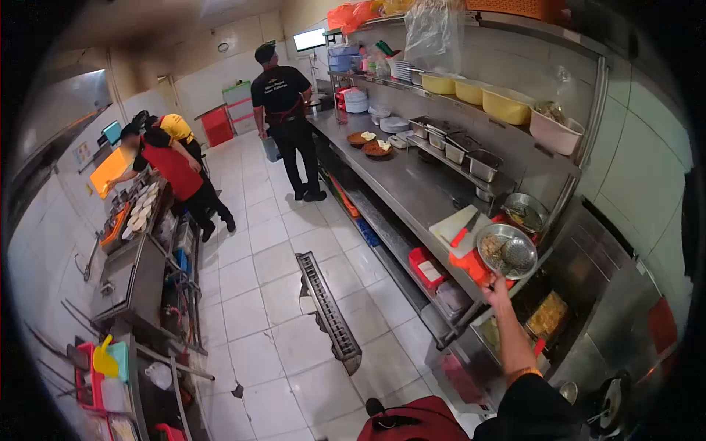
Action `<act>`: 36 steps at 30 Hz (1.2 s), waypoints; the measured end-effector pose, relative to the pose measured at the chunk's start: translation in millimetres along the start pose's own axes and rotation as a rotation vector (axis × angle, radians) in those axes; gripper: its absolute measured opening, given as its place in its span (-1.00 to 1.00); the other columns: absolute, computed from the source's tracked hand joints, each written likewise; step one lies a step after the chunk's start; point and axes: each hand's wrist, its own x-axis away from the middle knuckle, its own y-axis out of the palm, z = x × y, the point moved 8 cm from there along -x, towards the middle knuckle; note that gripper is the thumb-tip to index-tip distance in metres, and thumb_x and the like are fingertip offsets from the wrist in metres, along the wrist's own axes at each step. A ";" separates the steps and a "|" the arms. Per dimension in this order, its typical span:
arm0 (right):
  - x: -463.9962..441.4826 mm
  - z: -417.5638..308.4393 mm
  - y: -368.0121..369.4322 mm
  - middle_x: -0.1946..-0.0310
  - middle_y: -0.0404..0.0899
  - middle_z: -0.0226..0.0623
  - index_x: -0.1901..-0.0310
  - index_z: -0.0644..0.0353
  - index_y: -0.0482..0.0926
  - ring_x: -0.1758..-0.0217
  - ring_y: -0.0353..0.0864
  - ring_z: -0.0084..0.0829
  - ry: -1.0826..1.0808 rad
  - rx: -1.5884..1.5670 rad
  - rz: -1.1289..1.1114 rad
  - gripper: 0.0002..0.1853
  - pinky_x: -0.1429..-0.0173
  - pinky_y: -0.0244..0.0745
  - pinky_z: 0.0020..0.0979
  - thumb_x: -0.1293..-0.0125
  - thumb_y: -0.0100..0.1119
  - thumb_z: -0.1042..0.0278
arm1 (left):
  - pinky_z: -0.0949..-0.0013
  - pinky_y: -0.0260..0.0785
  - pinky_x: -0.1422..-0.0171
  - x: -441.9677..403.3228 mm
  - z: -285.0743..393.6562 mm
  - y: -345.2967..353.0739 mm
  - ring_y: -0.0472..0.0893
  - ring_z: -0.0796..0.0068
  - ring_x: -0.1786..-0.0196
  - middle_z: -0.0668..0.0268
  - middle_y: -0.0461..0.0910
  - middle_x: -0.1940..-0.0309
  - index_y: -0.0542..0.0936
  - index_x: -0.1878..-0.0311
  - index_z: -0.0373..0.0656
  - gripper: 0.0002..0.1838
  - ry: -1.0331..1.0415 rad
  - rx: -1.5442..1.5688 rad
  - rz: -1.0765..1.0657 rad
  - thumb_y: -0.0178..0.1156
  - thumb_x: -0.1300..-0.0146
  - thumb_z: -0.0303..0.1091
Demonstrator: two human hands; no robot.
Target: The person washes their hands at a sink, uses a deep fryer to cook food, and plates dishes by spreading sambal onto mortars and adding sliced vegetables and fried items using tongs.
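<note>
White-tiled kitchen floor (pixel 254 364), long steel counter (pixel 409 187), right hand (pixel 497 289) closed around a mesh skimmer (pixel 519 256)

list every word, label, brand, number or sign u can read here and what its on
No text can be read with certainty.
Black shirt, standing person's back: light lettering, too small and blurred to quote.
Sheet on the left wall: too small to make out any print.
Lit screen at the back: washed out white, nothing legible.
</note>
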 end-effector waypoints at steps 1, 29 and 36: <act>14.8 -6.8 10.1 0.76 0.10 -0.59 0.51 0.01 0.33 0.72 0.13 -0.59 0.005 -0.094 0.031 -0.72 0.58 0.13 -0.49 -0.39 0.05 0.27 | 0.34 0.39 0.37 -46.8 31.4 -11.7 0.47 0.51 0.48 0.36 0.53 0.54 0.60 0.35 -0.08 -0.69 0.025 0.272 -0.078 0.14 -0.28 -0.03; 169.0 -239.8 -168.1 0.77 0.35 -0.29 0.43 0.32 0.52 0.71 0.45 -0.42 -0.224 1.335 1.108 -0.67 0.64 0.31 -0.33 -0.32 0.00 0.19 | 0.17 0.38 0.14 -380.3 401.4 83.1 0.59 0.29 0.19 0.26 0.57 0.12 0.45 -0.11 -0.02 -0.56 -0.029 -0.333 -0.369 0.05 -0.29 0.02; 95.3 -249.8 -312.3 0.77 0.33 -0.44 0.50 0.16 0.46 0.76 0.37 -0.47 -0.098 2.102 0.576 -0.88 0.65 0.26 -0.31 -0.16 0.13 0.39 | 0.20 0.39 0.16 -313.8 330.2 112.6 0.58 0.28 0.21 0.27 0.56 0.16 0.46 -0.10 -0.02 -0.62 -0.129 -0.222 -0.376 -0.03 -0.34 -0.03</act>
